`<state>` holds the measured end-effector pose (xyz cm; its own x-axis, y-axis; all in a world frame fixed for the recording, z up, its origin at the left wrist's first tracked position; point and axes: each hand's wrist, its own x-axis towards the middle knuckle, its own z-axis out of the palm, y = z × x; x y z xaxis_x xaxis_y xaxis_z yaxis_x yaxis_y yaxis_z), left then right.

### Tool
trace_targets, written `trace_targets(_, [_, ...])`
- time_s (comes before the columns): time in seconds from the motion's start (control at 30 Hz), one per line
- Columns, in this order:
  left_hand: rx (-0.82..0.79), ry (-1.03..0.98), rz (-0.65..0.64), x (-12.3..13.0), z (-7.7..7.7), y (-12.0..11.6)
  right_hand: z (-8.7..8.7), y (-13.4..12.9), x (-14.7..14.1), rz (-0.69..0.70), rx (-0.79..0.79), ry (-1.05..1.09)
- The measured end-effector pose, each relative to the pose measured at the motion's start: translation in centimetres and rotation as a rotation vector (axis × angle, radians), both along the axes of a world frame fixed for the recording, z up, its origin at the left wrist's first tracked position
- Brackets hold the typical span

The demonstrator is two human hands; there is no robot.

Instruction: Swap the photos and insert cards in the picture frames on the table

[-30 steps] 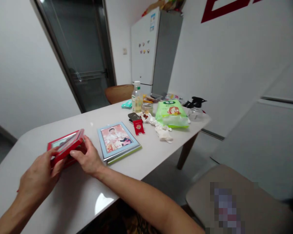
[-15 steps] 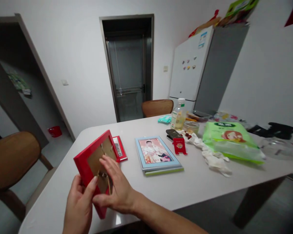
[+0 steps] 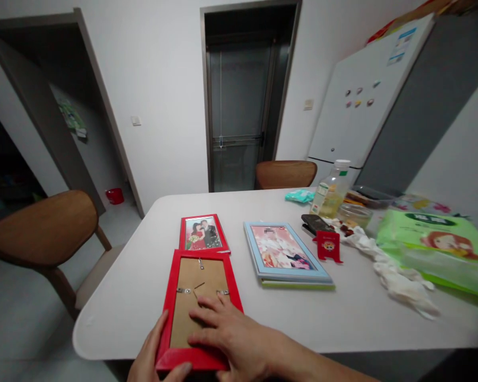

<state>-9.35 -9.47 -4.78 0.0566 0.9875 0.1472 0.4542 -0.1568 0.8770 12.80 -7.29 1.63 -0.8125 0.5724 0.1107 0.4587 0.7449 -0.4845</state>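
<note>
A red picture frame (image 3: 233, 289) lies back side up near the front of the table, its brown backing board (image 3: 183, 318) and metal clips showing. My left hand (image 3: 149, 353) holds its lower left corner, fingers along the side and thumb at the bottom edge. Across the lower right of the backing lies my right hand (image 3: 231, 331), fingers spread and touching the board; its thumb is by the bottom edge. Just beyond, a second red frame (image 3: 183, 233) with a couple's photo faces up, touching or overlapped by the first; I cannot tell which.
To the right lies a light blue framed picture (image 3: 255, 252) on a green-edged one. Farther right are a red card-like stand (image 3: 328, 246), a dark phone-like object (image 3: 316, 224), a bottle (image 3: 330, 193), crumpled tissues (image 3: 402, 281) and a green package (image 3: 434, 239). A wooden chair (image 3: 48, 233) stands left.
The red frame has gone from tilted up in my hands to down flat on the table. My right hand has spread over its backing. The view has swung left.
</note>
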Motion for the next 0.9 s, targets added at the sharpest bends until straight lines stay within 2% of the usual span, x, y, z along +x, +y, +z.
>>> trace_targets(0.13, [0.172, 0.33, -0.079, -0.5, -1.5, 1.7, 0.1, 1.4, -0.2, 0.028, 0.031, -0.067])
trace_targets(0.27, [0.204, 0.572, -0.055, 0.7, -0.8, 3.9, 0.1, 3.7, -0.1, 0.026, 0.055, -0.114])
trace_targets(0.37, [0.203, 0.654, -0.054, 1.9, -0.3, 5.5, 0.1, 5.4, 0.1, -0.003, 0.088, -0.147])
trace_targets(0.43, [0.235, 0.693, -0.031, 2.1, -0.6, 6.1, 0.2, 5.9, 0.3, -0.01, 0.102, -0.162])
trace_targets(0.5, [0.331, 0.723, -0.023, 1.7, -1.4, 6.1, 0.1, 5.9, 0.7, 0.006, 0.11, -0.157])
trace_targets(0.6, [0.564, 0.743, -0.096, 0.5, -2.7, 5.2, -0.2, 5.3, 1.3, 0.055, 0.102, -0.132])
trace_targets(0.67, [0.661, 0.747, -0.13, 0.0, -3.2, 4.6, -0.4, 5.1, 1.6, 0.086, 0.079, -0.13])
trace_targets(0.77, [0.645, 0.746, -0.09, 0.1, -2.8, 4.6, -0.3, 5.4, 1.5, 0.093, 0.056, -0.136])
trace_targets(0.9, [0.493, 0.735, -0.057, 0.6, -1.9, 5.1, 0.2, 5.7, 1.1, 0.057, 0.059, -0.119])
